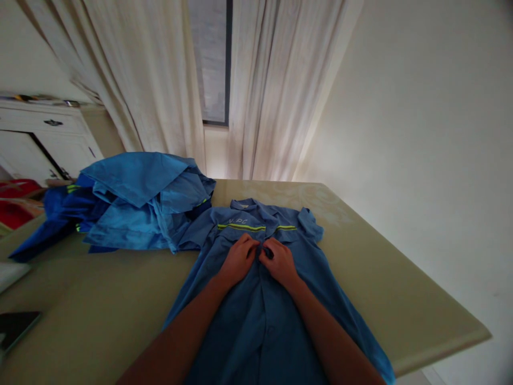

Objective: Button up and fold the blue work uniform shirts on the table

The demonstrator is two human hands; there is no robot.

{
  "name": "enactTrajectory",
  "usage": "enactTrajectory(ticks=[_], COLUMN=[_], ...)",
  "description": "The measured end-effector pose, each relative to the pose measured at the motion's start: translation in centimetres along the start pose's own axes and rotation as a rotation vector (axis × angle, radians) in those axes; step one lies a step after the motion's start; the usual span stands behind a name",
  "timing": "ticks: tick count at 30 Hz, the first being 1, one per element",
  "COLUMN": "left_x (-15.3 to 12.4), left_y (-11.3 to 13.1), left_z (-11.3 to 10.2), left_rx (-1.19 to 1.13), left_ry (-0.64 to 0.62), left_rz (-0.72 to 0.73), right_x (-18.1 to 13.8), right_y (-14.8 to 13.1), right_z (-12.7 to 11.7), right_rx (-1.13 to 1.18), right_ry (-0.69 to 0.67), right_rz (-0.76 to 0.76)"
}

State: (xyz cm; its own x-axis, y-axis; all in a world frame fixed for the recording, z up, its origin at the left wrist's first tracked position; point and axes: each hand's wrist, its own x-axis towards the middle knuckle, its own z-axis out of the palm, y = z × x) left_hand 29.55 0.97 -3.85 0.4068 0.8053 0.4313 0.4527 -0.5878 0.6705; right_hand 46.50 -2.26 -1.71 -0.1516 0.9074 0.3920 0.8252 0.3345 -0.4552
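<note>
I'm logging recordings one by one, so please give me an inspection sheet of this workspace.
Surface: pale table, faintly patterned towards its far edge.
Work items: blue shirt, short-sleeved, front up, collar at the far end.
Clutter: heap of blue clothes left of the shirt; dark flat object, cut off by the frame.
Hands: left hand and right hand pinching the shirt's front opening.
Cables: nothing seen.
Surroundings: curtains, window, white cabinet, wall.

Fingers (254,243) on front of blue shirt (250,305)
</note>
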Motion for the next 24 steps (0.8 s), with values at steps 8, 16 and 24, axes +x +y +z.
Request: enactTrajectory(ticks=[8, 16, 24], left_x=[0.3, 0.4, 0.3], left_y=[-0.8, -0.1, 0.0], left_z=[-0.1, -0.3, -0.8], left_rx=[-0.052, -0.177, 0.077], left_ry=[-0.05, -0.005, 0.222], left_rz=[-0.032, -0.018, -0.062], right_x=[-0.4, 0.3, 0.4], right_y=[-0.1, 1.8, 4.5], right_z=[0.1, 0.0, -2.2], right_rx=[0.043, -0.016, 0.171], right_ry=[0.006, 0.073, 0.306], right_rz=[0.039, 0.209, 0.318])
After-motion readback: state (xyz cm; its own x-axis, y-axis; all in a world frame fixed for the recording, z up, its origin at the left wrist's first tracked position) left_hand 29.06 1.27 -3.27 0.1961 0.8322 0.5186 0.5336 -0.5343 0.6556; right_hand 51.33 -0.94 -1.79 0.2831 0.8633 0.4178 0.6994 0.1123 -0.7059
